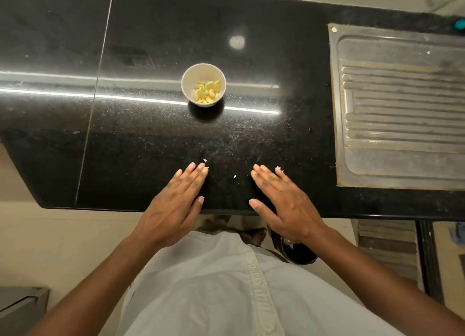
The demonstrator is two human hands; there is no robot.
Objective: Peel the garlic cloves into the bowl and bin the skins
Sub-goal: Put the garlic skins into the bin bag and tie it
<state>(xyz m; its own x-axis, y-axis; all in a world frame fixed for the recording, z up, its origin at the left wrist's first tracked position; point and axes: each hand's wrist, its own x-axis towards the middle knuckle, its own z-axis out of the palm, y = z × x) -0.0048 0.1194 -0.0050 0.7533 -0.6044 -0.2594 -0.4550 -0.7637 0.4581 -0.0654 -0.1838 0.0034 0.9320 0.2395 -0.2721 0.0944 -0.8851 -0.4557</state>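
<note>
Nearly done | likely bin, dark, below tabletop edge by right wrist | left hand, right hand flat on tabletop, fingers straight, holding nothing | skin flecks lie beside fingertips: best swept together flat-palmed, edgeward, then binned | peeled garlic cloves in bowl, farther back.

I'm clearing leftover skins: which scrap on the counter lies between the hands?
The tiny scrap in the gap between the left hand and right hand; the left scrap and right scrap lie by the fingers.
</note>
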